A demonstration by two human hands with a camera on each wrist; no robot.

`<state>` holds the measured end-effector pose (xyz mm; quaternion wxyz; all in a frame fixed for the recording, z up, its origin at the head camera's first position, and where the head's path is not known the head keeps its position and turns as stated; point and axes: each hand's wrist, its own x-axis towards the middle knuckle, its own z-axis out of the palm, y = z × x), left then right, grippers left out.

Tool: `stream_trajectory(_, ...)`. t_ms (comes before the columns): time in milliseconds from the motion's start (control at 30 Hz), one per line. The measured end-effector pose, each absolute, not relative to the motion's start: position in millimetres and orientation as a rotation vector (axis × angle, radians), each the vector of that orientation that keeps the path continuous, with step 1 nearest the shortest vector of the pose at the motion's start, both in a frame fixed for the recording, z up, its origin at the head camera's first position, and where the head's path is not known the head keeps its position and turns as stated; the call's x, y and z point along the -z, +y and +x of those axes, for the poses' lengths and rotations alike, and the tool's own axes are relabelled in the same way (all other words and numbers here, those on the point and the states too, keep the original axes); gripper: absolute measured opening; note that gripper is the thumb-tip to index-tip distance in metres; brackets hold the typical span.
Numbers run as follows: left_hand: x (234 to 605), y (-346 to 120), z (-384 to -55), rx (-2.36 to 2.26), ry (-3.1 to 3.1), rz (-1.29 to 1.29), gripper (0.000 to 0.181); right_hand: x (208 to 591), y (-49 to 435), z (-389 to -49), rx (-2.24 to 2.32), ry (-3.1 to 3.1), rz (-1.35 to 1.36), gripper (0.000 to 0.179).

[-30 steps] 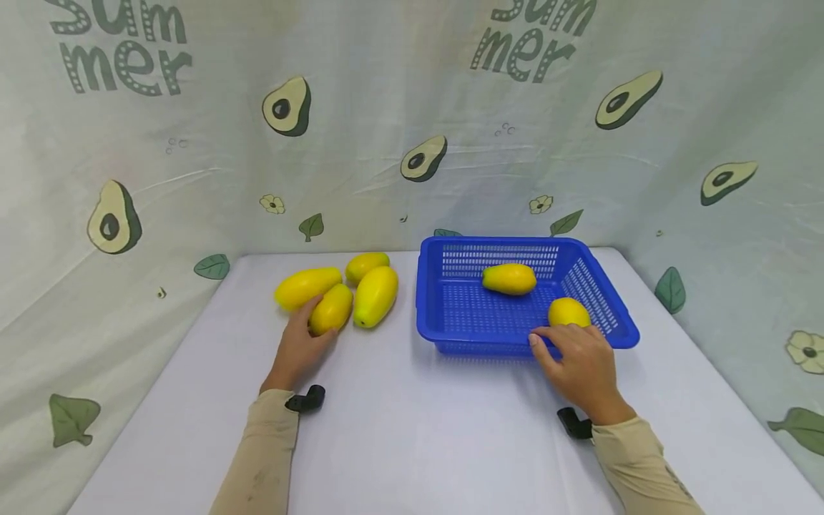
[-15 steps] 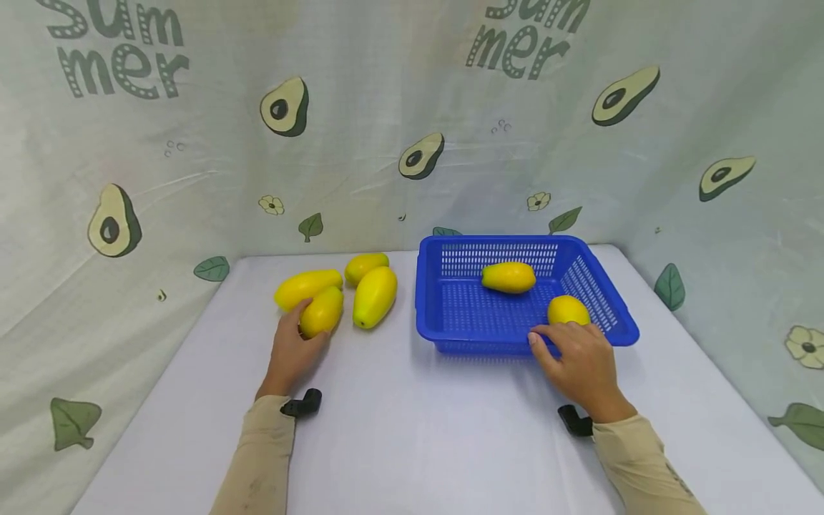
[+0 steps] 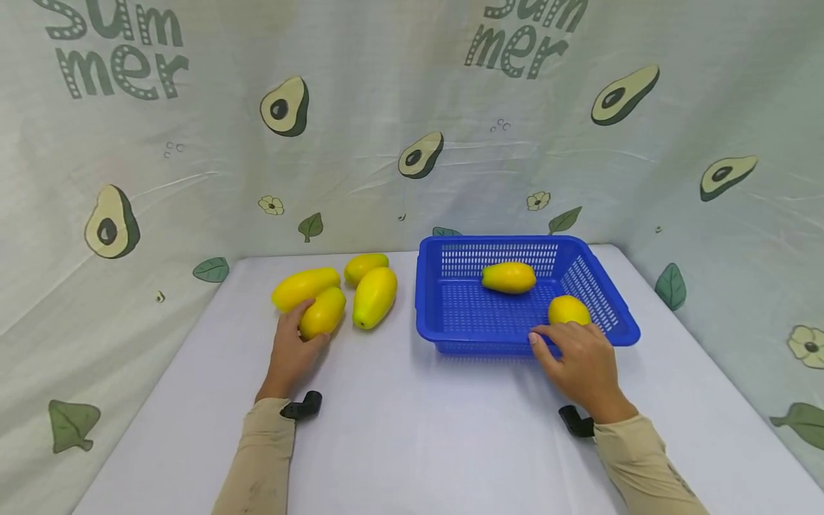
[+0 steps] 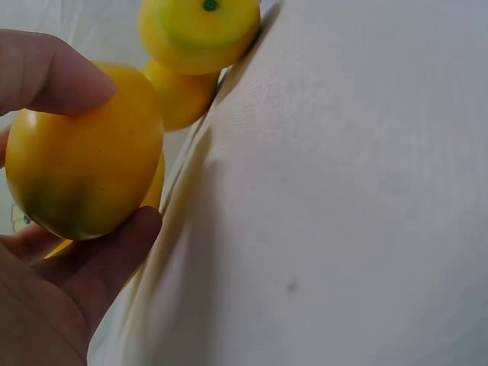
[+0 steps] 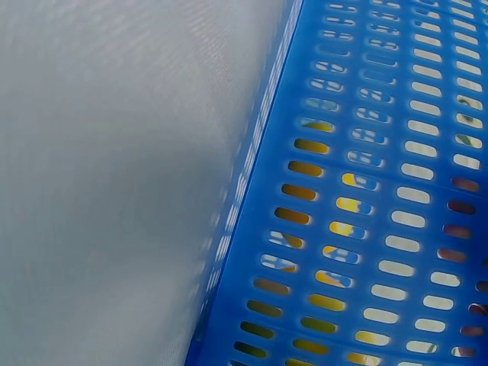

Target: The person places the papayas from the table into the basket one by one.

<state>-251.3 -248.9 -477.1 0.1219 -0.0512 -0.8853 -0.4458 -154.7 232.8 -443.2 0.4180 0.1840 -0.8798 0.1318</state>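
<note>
My left hand (image 3: 292,354) holds a yellow papaya (image 3: 323,313) between thumb and fingers, at the left of the table. In the left wrist view the held papaya (image 4: 88,156) shows a greenish patch near its lower end. Against it in the head view lies a longer yellow papaya (image 3: 305,287). Two more papayas, a small one (image 3: 366,268) and a larger one (image 3: 375,297), are just to the right. My right hand (image 3: 579,365) grips the front rim of a blue plastic basket (image 3: 476,340), its fingers hooked over the edge. Their tips are hidden.
Inside the basket a papaya (image 3: 509,277) lies near the back, and a round-looking yellow fruit (image 3: 569,311) sits just beyond my right hand, partly covered. A white cloth covers the table (image 3: 412,429). A printed curtain (image 3: 360,93) stands behind it.
My left hand has drawn its papaya slightly left and nearer, away from the larger papaya on the right. My right hand and the basket have stayed put.
</note>
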Motion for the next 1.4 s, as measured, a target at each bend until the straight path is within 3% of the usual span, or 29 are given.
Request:
stream_trajectory(400,470.0,-244.2,-249.4,1.424,-2.567,-0.104,0.075,444.8,232.9,-154.2,-0.323,-2.215,0.458,0.036)
stream_trajectory(767,454.0,-247.5,-246.8,1.931,-2.368,-0.082,0.073,445.5,231.7,-154.0,-0.322,-2.221,0.458,0.037)
stream_trajectory(1400,430.7,-227.4,-255.1,1.980,-2.339,-0.233,0.072,444.0,232.3,-155.2,-0.332,-2.205,0.457,0.038)
